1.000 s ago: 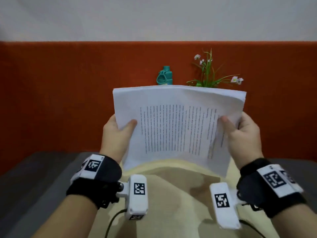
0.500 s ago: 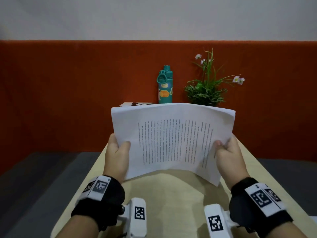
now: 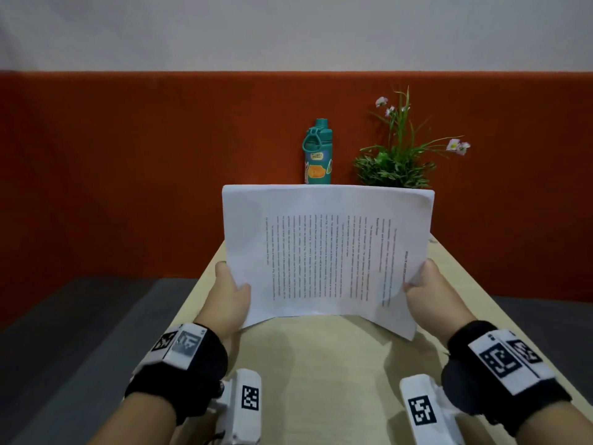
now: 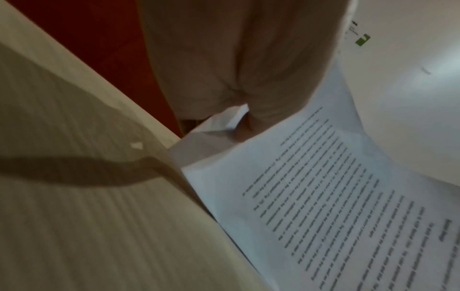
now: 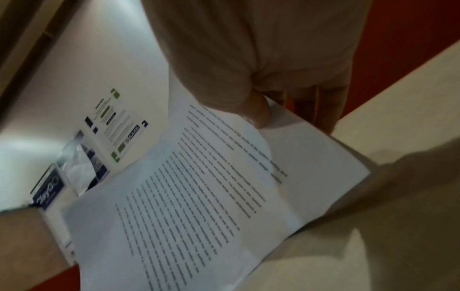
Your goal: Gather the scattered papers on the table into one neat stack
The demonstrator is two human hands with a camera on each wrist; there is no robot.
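A stack of white printed papers [image 3: 324,252] stands nearly upright above the light wooden table [image 3: 321,364], text lines running sideways, its lower edge close to the tabletop. My left hand [image 3: 229,295] grips the stack's left edge, thumb on the front. My right hand [image 3: 428,292] grips the right edge the same way. The left wrist view shows the papers [image 4: 323,196] pinched by my left hand [image 4: 239,110]. In the right wrist view my right hand [image 5: 259,110] pinches the papers [image 5: 199,196]; the sheets bow a little.
A teal water bottle [image 3: 317,152] and a potted green plant with pale flowers [image 3: 398,155] stand at the table's far end against an orange-red wall panel. Dark grey floor lies on both sides of the narrow table.
Both hands have brought the stack down and away from me toward the tabletop, sliding lower along its side edges. The bottle and plant behind it have come into view.
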